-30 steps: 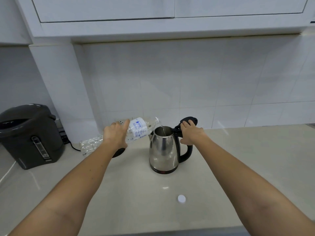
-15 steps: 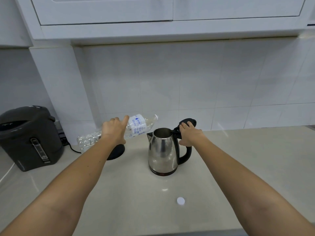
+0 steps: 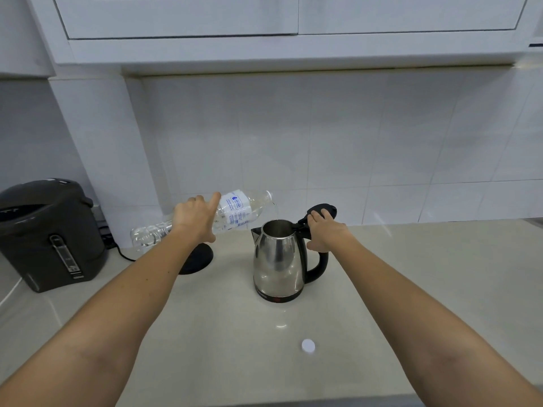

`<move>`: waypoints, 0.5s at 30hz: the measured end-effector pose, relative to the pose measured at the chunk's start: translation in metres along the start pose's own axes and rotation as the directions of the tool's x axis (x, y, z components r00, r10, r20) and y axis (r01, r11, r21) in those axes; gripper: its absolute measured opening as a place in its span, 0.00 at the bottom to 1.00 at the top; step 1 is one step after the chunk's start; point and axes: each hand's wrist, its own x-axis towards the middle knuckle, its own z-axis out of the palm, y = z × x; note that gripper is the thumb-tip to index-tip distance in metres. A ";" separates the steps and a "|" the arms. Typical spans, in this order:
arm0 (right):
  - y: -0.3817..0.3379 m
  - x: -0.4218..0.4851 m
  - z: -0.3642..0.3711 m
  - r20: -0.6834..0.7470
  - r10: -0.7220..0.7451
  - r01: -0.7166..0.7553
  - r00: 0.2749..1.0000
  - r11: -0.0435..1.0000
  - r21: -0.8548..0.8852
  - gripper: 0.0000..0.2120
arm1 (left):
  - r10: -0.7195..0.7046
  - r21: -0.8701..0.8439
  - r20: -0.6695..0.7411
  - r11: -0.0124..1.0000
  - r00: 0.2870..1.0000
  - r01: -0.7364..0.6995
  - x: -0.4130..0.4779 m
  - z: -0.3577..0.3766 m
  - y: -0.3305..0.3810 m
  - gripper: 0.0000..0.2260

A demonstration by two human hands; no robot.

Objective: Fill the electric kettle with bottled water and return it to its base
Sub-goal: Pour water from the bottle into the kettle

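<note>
Stainless steel kettle [image 3: 279, 259], one, stands on the counter [image 3: 411, 289] off its base [image 3: 197, 261], mouth open below the right fingers [image 3: 317, 215], which hold back the lid [image 3: 321, 211]. One bottle [image 3: 205, 221], clasped by the left hand [image 3: 194, 220], lies near-horizontal, neck beyond the fingertips, just above the kettle mouth; a thin stream falls. The base sits under the left wrist. One white cap [image 3: 308, 345] lies well nearer the body.

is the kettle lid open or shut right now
Open. The black lid is tipped back behind the kettle, whose steel mouth is exposed, and the right hand rests on the lid and handle top.
</note>
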 end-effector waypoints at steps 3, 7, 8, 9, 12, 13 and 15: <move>0.000 -0.001 -0.001 0.001 0.002 -0.002 1.000 1.000 -0.001 0.37 | 0.004 0.005 0.000 1.000 1.000 -0.004 -0.001 -0.001 -0.001 0.38; 0.000 -0.001 0.000 0.003 0.002 -0.002 1.000 1.000 -0.001 0.37 | 0.006 0.007 -0.004 1.000 1.000 -0.006 -0.001 -0.004 -0.003 0.37; 0.000 -0.002 0.000 0.002 0.003 -0.003 1.000 1.000 -0.002 0.37 | 0.004 0.008 -0.007 1.000 1.000 -0.004 -0.001 -0.004 -0.004 0.37; 0.000 -0.002 0.000 0.002 0.003 -0.003 1.000 1.000 -0.003 0.37 | 0.002 0.011 -0.009 1.000 1.000 -0.002 -0.001 -0.005 -0.004 0.37; -0.001 -0.002 -0.001 0.008 0.005 -0.005 1.000 1.000 -0.007 0.37 | 0.002 0.017 -0.013 1.000 1.000 -0.002 -0.003 -0.005 -0.005 0.37; -0.001 -0.002 -0.001 0.009 0.006 -0.006 1.000 1.000 -0.007 0.37 | 0.003 0.017 -0.014 1.000 1.000 -0.003 -0.003 -0.005 -0.006 0.37; -0.001 -0.002 -0.001 0.011 0.007 -0.007 1.000 1.000 -0.006 0.37 | 0.003 0.021 -0.016 1.000 1.000 -0.003 -0.004 -0.005 -0.007 0.37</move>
